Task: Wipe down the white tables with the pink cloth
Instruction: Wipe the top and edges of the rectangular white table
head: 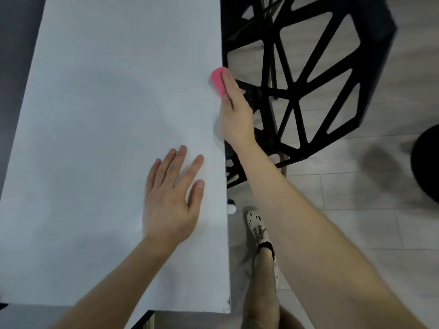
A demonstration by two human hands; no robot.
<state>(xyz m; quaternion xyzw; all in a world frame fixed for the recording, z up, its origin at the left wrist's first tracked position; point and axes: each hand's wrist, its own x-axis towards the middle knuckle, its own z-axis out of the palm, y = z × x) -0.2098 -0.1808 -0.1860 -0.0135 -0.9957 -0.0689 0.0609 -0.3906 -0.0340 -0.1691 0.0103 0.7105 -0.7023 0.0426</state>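
A white table [99, 115] fills the left and middle of the head view. Its right edge runs from top to bottom near the centre. The pink cloth [218, 81] lies folded over that right edge, about a third of the way down. My right hand [235, 112] holds the cloth against the edge, fingers stretched along it; the fingertips partly cover the cloth. My left hand [172, 195] rests flat on the tabletop near the right edge, fingers spread and straight, holding nothing.
A black chair [332, 74] with an open geometric frame stands right beside the table's right edge. Pale tiled floor [356, 210] lies to the right. My leg and white patterned shoe [257, 227] stand by the table's near right corner. A dark round object [427, 162] sits at far right.
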